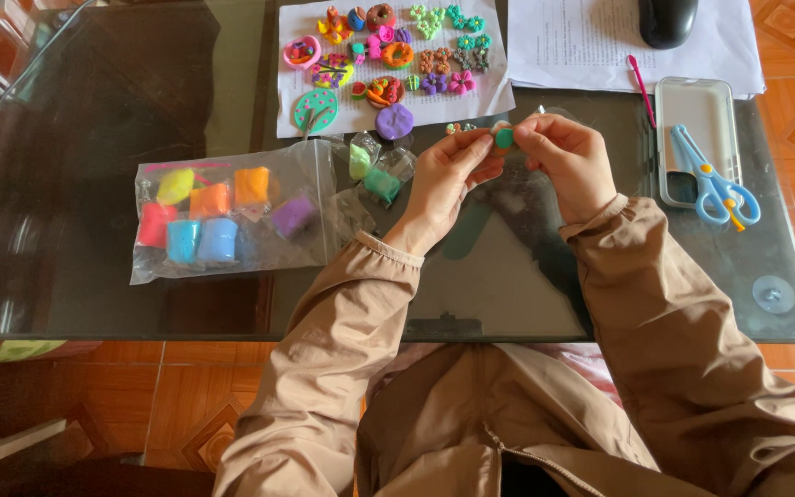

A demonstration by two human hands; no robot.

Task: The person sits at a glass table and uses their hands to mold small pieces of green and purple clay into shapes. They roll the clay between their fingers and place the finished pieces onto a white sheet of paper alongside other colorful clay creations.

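My left hand (448, 179) and my right hand (570, 161) meet above the glass table (94, 184), and together they pinch a small green lump of modelling clay (505, 139) between the fingertips. Just left of my left hand lie small clear wraps with green clay (382, 182) and pale green clay (361, 158). Beyond my hands a white sheet (296, 83) carries several small finished clay shapes: flowers, rings, a green tree and a purple blob (395, 121).
A clear plastic bag (232, 221) with several coloured clay blocks lies at the left. At the right a grey tray (703, 138) holds blue scissors (712, 179), with a pink tool (639, 85) beside it. Printed paper (581, 41) and a black mouse (667, 20) sit at the far edge.
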